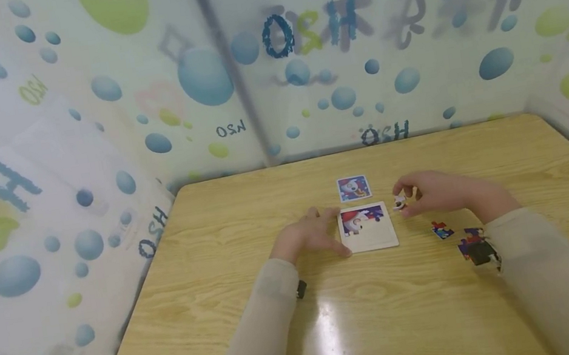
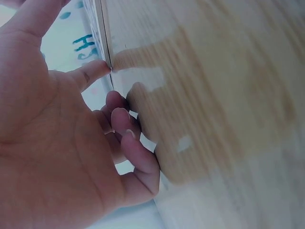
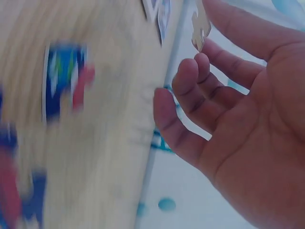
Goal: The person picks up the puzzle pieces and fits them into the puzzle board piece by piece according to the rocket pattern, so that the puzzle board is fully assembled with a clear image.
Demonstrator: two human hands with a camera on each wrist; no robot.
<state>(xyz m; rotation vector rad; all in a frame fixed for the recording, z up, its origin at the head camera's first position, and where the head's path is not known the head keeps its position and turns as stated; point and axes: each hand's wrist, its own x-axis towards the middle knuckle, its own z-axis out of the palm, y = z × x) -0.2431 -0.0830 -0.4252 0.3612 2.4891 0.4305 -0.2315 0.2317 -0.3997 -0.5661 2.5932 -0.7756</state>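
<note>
One jigsaw piece [image 1: 398,204] is pinched in the right hand [image 1: 434,192]; the left hand [image 1: 314,236], spread wide, touches the puzzle board [image 1: 373,239].

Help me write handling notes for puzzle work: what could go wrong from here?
The right hand pinches a piece in its fingertips just right of the board, so it might slip or go in turned wrong.

Loose pieces lie close to the right sleeve, which could brush them aside.

The left hand is at the board's left edge; a nudge could shift it.
</note>
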